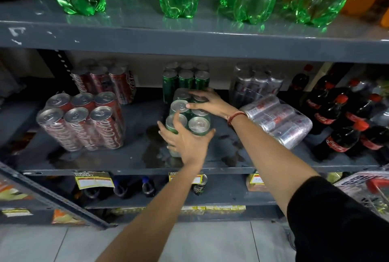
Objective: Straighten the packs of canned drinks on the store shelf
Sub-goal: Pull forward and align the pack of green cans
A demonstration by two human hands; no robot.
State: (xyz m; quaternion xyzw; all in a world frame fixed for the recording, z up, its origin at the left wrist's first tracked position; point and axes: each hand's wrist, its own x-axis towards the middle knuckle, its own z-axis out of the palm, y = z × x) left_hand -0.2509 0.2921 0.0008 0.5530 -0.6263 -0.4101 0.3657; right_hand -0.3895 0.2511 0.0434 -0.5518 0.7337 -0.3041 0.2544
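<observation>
Both hands hold the green pack (189, 114) on the shelf (134, 162). The left hand (185, 139) grips its front; the right hand (207, 101) presses on top.

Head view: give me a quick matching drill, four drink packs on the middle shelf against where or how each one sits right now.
Things:
1. front green can pack
2. front red can pack
3. front silver can pack
4. rear green can pack

States:
A. lying on its side, right of the hands
B. upright at the back, centre
C. held between both hands
D. upright, left of the hands, untouched

Pairs: 1-C, 2-D, 3-A, 4-B
</observation>
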